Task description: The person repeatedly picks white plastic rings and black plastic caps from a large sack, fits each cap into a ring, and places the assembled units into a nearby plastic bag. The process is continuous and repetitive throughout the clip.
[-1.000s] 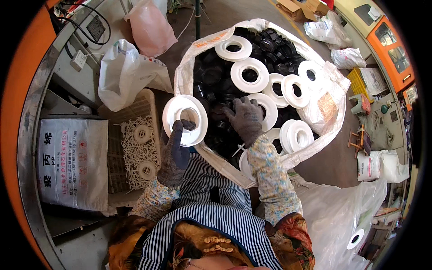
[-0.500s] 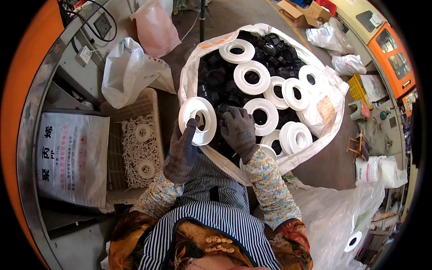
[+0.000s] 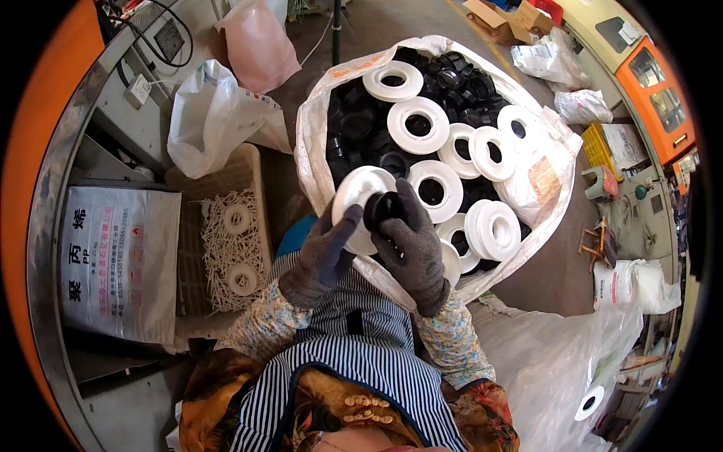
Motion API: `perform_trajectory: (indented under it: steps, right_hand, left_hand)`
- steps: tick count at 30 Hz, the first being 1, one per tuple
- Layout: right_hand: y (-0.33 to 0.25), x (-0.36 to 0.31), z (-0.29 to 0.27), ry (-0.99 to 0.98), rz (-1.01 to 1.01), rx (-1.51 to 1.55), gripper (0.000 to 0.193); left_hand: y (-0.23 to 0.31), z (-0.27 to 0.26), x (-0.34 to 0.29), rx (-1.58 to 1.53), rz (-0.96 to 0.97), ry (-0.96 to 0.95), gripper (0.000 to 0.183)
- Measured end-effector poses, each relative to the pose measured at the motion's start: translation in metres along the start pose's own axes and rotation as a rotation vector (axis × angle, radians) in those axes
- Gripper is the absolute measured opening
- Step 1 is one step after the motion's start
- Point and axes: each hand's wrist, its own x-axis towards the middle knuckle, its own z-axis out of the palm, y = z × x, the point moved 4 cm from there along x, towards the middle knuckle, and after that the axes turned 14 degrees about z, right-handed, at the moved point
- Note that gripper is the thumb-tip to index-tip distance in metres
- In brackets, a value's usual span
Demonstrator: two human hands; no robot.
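Note:
My left hand (image 3: 322,252), in a grey glove, grips a white plastic flanged ring (image 3: 350,197) by its lower edge. In my right hand (image 3: 413,245), gloved alike, is a black plastic threaded ring (image 3: 382,209), held against the middle of the white ring. Both hands are over the near edge of a large white woven sack (image 3: 312,143). Many black rings (image 3: 452,79) fill the sack, and several white flanged rings (image 3: 419,126) lie on top of them. Fingers partly hide where the two held parts meet.
To the left stands a plastic crate (image 3: 260,196) with thin white sticks (image 3: 226,264) and white rings. Beside it lies a printed bag (image 3: 120,264). A white plastic bag (image 3: 203,120) sits behind the crate. Clear plastic sheeting (image 3: 542,369) spreads at the lower right.
My right hand has come up out of the sack with a black ring and brought it to the white ring. My left hand has moved right with the white ring.

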Motion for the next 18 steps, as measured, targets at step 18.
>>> perform_trajectory:
  steps: [18]
  right_hand:
    - [-0.003, -0.006, -0.025, -0.249, 0.059, -0.099, 0.083]
  left_hand:
    - [0.028, 0.012, 0.011, 0.496, 0.377, -0.230, 0.060]
